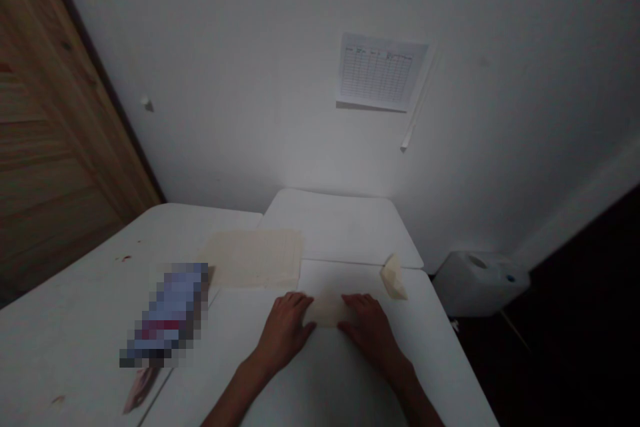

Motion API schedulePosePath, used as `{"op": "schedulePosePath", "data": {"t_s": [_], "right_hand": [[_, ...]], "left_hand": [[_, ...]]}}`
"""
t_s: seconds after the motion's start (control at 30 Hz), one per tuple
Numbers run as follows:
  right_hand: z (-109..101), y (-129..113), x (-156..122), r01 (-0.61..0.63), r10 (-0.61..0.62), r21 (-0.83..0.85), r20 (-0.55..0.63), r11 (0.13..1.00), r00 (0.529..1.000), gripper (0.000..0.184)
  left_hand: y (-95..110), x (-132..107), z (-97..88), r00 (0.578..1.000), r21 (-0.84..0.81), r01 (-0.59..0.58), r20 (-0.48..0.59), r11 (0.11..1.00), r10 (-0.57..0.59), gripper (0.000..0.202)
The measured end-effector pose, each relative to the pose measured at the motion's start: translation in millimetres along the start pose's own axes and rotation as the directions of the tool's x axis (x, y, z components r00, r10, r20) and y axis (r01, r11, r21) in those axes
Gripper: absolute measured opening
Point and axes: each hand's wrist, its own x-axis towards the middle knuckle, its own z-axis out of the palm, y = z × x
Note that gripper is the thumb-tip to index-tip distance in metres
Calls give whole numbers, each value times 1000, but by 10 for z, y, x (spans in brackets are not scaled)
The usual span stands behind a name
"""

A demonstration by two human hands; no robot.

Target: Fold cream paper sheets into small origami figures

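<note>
Left hand (285,330) and right hand (371,330) are lying palm-down on the worktop (320,373), both open, neither gripping. Fingers are spreading forward, with the fingertips (305,303) of the left hand and those of the right touching opposite ends of a folded paper strip (327,310). The strip is sitting flat between the hands, near the worktop's seam.

Just past the right hand, a small folded paper wedge (393,277) is standing tilted. Beyond the strip, a flat tan sheet (253,257) is lying across the far edge of the worktop. Left of the hands, a pixelated object (167,313) is blocking detail, so its kind cannot be told. A pink scrap (140,388) is poking out beneath its near end. Red specks (125,258) are marking the worktop further left.

Farther on, a white slab (340,227) is butting against the far edge. A white canister (480,283) is sitting off to the right. A printed table (380,71) is hanging on the wall (260,80), with a wooden door (60,133) at left.
</note>
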Motion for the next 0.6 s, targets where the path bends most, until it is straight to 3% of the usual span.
{"op": "schedulePosePath", "data": {"t_s": [0.37, 0.6], "right_hand": [[27, -48, 101, -65, 76, 164, -63, 984, 995, 50], [-31, -34, 49, -70, 89, 190, -97, 979, 991, 20]], "left_hand": [[-7, 6, 9, 995, -132, -27, -102, 991, 14, 56], [-22, -13, -71, 991, -137, -69, -120, 988, 52, 26]]}}
